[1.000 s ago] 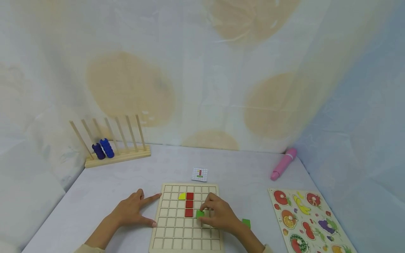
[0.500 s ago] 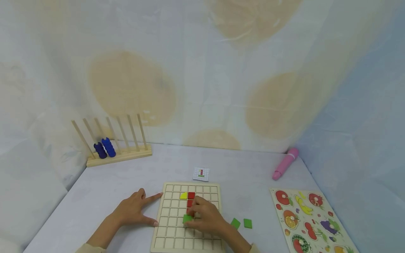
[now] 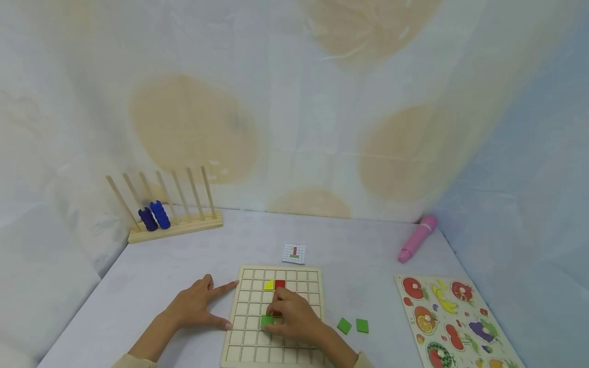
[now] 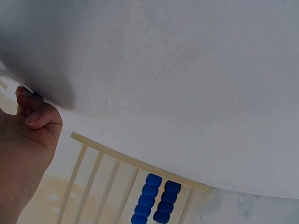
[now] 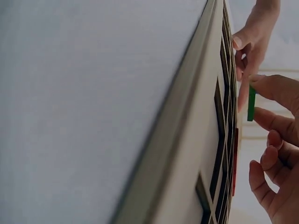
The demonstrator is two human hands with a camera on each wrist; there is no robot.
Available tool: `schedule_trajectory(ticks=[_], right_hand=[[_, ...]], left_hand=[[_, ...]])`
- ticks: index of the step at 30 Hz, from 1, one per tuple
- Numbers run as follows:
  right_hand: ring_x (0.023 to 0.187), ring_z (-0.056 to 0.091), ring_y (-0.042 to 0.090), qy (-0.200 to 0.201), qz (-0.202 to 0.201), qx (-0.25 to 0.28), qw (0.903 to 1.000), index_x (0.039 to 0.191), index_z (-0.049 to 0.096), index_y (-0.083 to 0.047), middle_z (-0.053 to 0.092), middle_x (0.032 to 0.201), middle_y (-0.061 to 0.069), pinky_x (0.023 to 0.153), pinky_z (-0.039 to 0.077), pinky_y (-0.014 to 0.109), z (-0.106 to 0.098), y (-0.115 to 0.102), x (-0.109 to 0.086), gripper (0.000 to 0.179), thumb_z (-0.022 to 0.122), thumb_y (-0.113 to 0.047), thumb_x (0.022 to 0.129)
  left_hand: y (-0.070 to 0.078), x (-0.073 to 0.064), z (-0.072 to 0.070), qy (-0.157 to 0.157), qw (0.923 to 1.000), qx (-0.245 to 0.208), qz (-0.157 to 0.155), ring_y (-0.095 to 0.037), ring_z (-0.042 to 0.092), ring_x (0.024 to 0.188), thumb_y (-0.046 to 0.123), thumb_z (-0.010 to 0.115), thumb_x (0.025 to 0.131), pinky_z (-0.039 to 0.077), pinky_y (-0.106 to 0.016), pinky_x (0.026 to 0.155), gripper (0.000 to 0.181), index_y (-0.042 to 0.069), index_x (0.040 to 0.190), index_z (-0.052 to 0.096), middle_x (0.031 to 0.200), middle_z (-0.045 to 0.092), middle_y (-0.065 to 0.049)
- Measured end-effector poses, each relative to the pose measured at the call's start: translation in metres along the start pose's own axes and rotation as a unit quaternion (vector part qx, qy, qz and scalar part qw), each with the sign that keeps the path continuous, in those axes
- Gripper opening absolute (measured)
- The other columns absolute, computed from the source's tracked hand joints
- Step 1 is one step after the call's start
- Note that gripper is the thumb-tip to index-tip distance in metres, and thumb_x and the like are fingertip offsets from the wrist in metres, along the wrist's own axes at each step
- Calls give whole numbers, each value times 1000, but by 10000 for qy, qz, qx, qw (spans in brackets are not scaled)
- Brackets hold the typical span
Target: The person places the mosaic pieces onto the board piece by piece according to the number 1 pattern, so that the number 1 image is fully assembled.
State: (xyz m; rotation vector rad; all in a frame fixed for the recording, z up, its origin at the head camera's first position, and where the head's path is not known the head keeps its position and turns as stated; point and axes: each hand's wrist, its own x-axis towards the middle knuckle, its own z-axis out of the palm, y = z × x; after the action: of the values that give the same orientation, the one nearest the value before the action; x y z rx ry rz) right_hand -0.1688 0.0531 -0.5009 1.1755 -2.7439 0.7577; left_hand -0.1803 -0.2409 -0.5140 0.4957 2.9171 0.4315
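Observation:
My right hand (image 3: 294,314) pinches a green square tile (image 3: 266,321) between thumb and forefinger, over the wooden grid board (image 3: 248,352). From the right wrist view, the green tile (image 5: 252,105) shows edge-on, with a gap between it and the board. A yellow tile (image 3: 269,285) with one curved corner lies in a cell beside a red tile (image 3: 279,283); my fingers mostly hide the red ones below. My left hand (image 3: 193,302) touches the board's left edge with straight forefinger and thumb, its other fingers folded. Two green tiles (image 3: 344,325) lie right of the board.
Behind the board lies a small pattern card (image 3: 294,253). A wooden bead rack (image 3: 184,228) with blue beads (image 3: 159,214) stands at the back left. To the right are a pink marker-shaped object (image 3: 417,238) and a fruit puzzle board (image 3: 432,301).
My right hand has carried the green tile leftward across the board, below the red column. Two loose green tiles now show where its forearm hid one. The left hand stays at the edge.

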Motion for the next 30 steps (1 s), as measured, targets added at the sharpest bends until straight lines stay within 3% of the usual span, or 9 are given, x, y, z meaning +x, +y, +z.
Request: schedule_trajectory(ticks=[11,22,26,30], right_hand=[[74,40,-4,39,-248,-726,9970,87,77,-18,48,84,-13,68,34,10,10,0,1,20,85,-34,78],[73,41,-4,-7,-73,-863,9962,87,76,-18,50,84,-13,68,36,10,10,-5,4,23,85,-37,78],[73,42,-4,-30,22,-714,9974,91,75,-18,51,85,-12,68,37,10,10,-5,2,29,83,-43,78],[76,44,-3,-137,366,-149,9991,100,73,-17,52,90,-12,68,39,11,9,1,-1,40,79,-51,80]], left_hand=[[0,0,0,87,9999,60,68,-13,35,75,86,67,59,31,-27,56,100,41,146,46,92,36,1],[0,0,0,43,10000,49,49,-14,36,76,85,67,59,32,-28,56,100,41,146,47,93,37,0],[0,-1,0,50,10000,26,38,-13,36,76,85,67,59,32,-28,56,100,41,146,47,93,36,1],[1,-2,-1,42,10000,46,37,-14,36,76,85,68,59,32,-28,57,100,40,146,47,93,37,0]])
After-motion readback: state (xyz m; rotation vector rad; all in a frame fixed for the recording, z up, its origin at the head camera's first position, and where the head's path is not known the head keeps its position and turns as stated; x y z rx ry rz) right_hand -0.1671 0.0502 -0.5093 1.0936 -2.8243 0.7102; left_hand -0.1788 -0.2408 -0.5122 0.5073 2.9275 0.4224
